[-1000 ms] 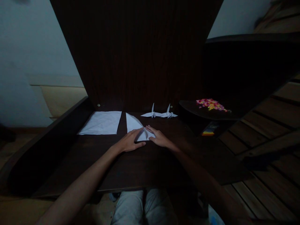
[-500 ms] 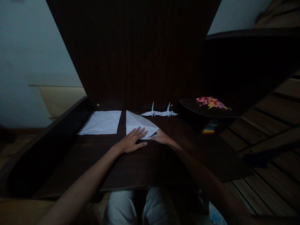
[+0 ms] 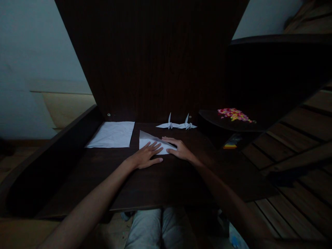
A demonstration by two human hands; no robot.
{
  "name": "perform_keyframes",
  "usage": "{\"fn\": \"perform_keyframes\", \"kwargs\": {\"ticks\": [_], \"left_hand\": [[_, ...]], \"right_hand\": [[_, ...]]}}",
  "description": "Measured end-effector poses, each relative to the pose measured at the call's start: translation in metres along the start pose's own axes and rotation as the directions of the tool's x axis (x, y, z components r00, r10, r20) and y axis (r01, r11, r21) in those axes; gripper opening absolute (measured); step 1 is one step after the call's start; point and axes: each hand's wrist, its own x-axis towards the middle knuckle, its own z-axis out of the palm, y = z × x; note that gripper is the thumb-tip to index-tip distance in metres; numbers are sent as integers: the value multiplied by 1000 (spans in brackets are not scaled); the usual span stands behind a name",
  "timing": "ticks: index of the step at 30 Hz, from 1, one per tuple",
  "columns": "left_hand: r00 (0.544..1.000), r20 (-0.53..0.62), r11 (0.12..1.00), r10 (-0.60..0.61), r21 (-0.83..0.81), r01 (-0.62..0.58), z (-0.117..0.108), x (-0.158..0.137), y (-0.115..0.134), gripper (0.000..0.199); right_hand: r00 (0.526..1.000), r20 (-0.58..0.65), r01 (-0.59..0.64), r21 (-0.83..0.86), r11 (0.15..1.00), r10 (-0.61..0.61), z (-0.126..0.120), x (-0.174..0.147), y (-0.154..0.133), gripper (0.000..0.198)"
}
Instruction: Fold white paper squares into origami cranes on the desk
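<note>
A sheet of white paper (image 3: 150, 140) lies folded into a roughly triangular shape on the dark desk, with a greyish, shaded flap along its slanted far edge. My left hand (image 3: 145, 155) rests flat on its near left part, fingers spread and thumb pointing right. At the paper's right end is my right hand (image 3: 181, 150), its fingers stretched along the slanted edge and its thumb apart on the near side. Just beyond my hands, two white origami cranes (image 3: 176, 126) stand side by side against the back panel.
A white sheet stack (image 3: 111, 135) lies at the left, by the raised side board (image 3: 52, 152). Small pink, red and yellow pieces (image 3: 234, 114) are heaped on a rounded corner shelf (image 3: 210, 117) at the right. The desk's front edge (image 3: 155, 208) is above my knees.
The raised part of the paper has come down and towards me, so the sheet looks lower and narrower. My right hand has stretched its fingers along the slanted edge. My left hand stays in place.
</note>
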Motion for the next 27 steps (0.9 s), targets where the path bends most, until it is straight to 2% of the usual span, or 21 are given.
{"fn": "perform_keyframes", "kwargs": {"ticks": [4,10,16,18,20,23,27], "left_hand": [[999,-24,996,-47,-72,45,-3,-2,3,55],[994,-84,979,-73,-198,55,-6,-5,7,46],[995,-78,993,-64,-108,55,-14,-5,12,36],[995,-70,997,-73,-25,72,-18,-7,15,31],[989,-142,997,-41,56,49,-21,-11,16,28],[932,-362,988,31,152,26,-23,-15,12,25],[766,-635,947,103,298,119,-23,-16,4,27]], "right_hand": [[995,70,77,-123,989,-69,0,-3,6,42],[987,146,100,-235,967,-66,2,-5,10,50],[988,152,84,-298,951,-39,3,-5,9,50],[988,154,78,-320,944,-30,4,-5,10,49],[987,160,74,-336,939,-21,5,-5,11,49],[987,161,73,-343,936,-18,6,-5,11,51],[987,157,81,-343,936,-28,7,-4,11,50]]}}
